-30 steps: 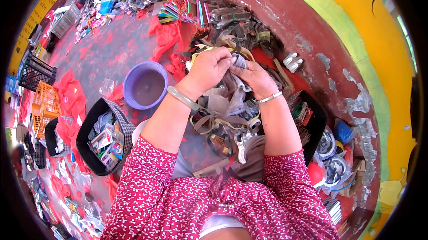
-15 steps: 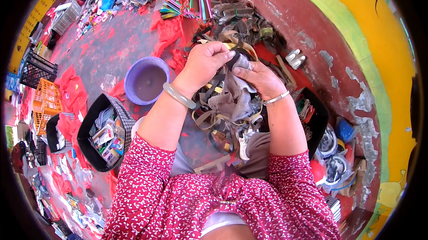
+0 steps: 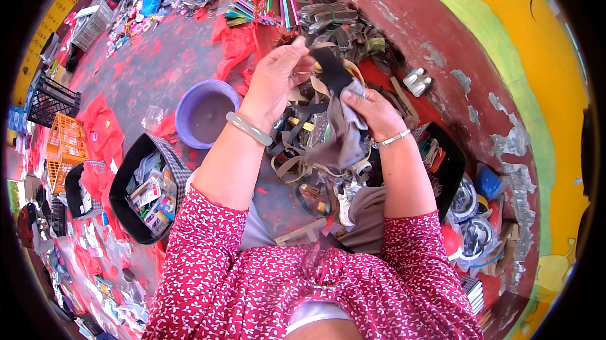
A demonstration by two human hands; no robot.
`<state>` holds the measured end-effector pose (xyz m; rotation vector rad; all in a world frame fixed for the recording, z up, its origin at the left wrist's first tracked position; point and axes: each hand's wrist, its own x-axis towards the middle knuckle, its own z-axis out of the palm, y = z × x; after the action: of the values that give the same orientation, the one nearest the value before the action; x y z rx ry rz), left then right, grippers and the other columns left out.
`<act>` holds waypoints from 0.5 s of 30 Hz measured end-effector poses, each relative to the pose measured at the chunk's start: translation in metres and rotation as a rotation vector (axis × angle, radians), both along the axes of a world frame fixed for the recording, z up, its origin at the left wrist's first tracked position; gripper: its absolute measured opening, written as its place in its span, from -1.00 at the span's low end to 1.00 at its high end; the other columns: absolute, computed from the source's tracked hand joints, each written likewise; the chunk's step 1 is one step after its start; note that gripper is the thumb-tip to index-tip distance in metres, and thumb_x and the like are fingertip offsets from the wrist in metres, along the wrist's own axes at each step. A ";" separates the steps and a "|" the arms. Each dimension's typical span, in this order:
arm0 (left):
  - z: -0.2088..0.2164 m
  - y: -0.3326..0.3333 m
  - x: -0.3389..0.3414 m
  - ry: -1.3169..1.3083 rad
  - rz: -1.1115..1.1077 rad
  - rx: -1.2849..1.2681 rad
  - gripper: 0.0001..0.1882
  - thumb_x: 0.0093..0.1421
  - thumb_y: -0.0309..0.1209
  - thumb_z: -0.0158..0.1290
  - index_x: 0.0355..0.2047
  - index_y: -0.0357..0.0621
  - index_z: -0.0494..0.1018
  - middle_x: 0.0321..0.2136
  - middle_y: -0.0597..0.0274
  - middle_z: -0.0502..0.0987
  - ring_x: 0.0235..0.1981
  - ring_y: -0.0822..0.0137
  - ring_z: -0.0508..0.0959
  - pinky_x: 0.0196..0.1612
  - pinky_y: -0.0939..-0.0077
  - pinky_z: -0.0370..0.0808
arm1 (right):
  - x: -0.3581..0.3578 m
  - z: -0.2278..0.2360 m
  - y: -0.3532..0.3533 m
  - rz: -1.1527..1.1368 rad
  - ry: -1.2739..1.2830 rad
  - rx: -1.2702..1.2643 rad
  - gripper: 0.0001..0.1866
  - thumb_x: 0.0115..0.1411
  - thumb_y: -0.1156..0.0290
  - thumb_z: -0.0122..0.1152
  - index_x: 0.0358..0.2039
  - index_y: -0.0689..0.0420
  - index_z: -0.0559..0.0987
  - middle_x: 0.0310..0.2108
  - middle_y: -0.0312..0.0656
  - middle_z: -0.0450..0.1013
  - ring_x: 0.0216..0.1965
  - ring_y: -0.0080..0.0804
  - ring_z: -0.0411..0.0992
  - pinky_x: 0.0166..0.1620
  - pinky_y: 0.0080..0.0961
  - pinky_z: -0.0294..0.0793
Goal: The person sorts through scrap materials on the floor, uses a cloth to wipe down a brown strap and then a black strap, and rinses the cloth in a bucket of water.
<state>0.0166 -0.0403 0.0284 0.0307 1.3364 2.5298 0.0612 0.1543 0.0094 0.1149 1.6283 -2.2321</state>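
Observation:
My right hand grips a grey cloth with a black band at its upper end, thumb pressed on top. The cloth's lower part hangs loosely over a tangled heap of straps in beige, black and yellow. Up and to the left of the band is my left hand, fingers drawn together in a pinch. A gap shows between those fingertips and the black band; whatever they hold, if anything, is too small to make out.
Left of my arm stands a purple basin of murky water. A black checked box with small packages sits nearer. A black bin is by my right forearm. The peeling red wall curves along the right; bundled strips lie ahead.
My left hand has moved up and left, off the black band. More of the band now shows upright, and the grey cloth hangs in a different fold from my right hand.

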 end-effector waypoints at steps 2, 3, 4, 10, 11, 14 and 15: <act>-0.001 0.005 0.002 -0.174 -0.108 0.140 -0.67 0.16 -0.13 0.04 -0.30 -0.17 0.45 -0.41 0.35 0.49 -0.41 0.55 0.44 -0.30 0.66 0.38 | -0.002 0.005 -0.006 -0.059 -0.003 -0.080 -0.76 0.14 0.28 0.18 -0.27 0.17 0.53 -0.40 -0.39 0.45 -0.40 -0.67 0.38 -0.34 -0.70 0.36; -0.012 0.007 0.000 -0.155 -0.250 0.154 -0.54 0.14 -0.03 0.02 -0.21 -0.20 0.42 -0.34 0.27 0.50 -0.30 0.46 0.48 -0.21 0.56 0.42 | -0.003 0.010 -0.010 -0.085 -0.005 -0.121 -0.75 0.14 0.27 0.17 -0.25 0.17 0.53 -0.38 -0.38 0.46 -0.38 -0.67 0.39 -0.33 -0.69 0.36; -0.019 0.018 0.004 -0.112 -0.279 0.212 -0.54 0.15 -0.04 0.02 -0.20 -0.22 0.42 -0.31 0.24 0.51 -0.27 0.42 0.48 -0.17 0.54 0.42 | -0.005 0.013 -0.014 -0.072 0.011 -0.107 -0.75 0.15 0.28 0.15 -0.24 0.17 0.52 -0.36 -0.36 0.46 -0.36 -0.65 0.40 -0.30 -0.67 0.37; -0.006 0.035 0.006 0.073 0.052 0.028 -0.62 0.26 -0.20 -0.10 -0.20 -0.33 0.42 -0.21 0.10 0.50 -0.18 0.33 0.49 -0.06 0.48 0.40 | -0.013 0.001 -0.027 0.076 -0.029 -0.056 -0.72 0.16 0.33 0.13 -0.16 0.21 0.50 -0.29 -0.31 0.47 -0.29 -0.59 0.42 -0.24 -0.63 0.40; -0.008 0.031 0.003 0.121 0.062 -0.016 -0.63 0.26 -0.21 -0.12 -0.25 -0.34 0.43 -0.24 0.06 0.52 -0.19 0.33 0.49 -0.07 0.46 0.40 | -0.013 0.000 -0.032 0.093 -0.022 -0.058 -0.73 0.17 0.34 0.12 -0.16 0.21 0.49 -0.29 -0.31 0.48 -0.29 -0.59 0.42 -0.24 -0.64 0.40; -0.011 0.023 -0.002 0.160 0.053 -0.002 -0.64 0.25 -0.22 -0.12 -0.33 -0.35 0.44 -0.31 0.00 0.53 -0.25 0.28 0.52 -0.12 0.41 0.43 | -0.014 -0.001 -0.039 0.093 0.005 -0.094 -0.74 0.18 0.33 0.10 -0.17 0.20 0.50 -0.30 -0.32 0.47 -0.30 -0.60 0.42 -0.23 -0.64 0.40; -0.009 0.021 -0.002 0.142 0.054 0.026 -0.65 0.25 -0.23 -0.11 -0.35 -0.35 0.44 -0.32 -0.02 0.53 -0.27 0.27 0.52 -0.14 0.40 0.45 | -0.014 0.000 -0.040 0.109 0.023 -0.068 -0.74 0.18 0.33 0.10 -0.17 0.20 0.50 -0.30 -0.33 0.47 -0.30 -0.61 0.41 -0.23 -0.64 0.40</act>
<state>0.0146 -0.0197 0.0197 0.1853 1.3741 2.6334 0.0476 0.1140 0.0095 -0.0174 1.5303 -2.2110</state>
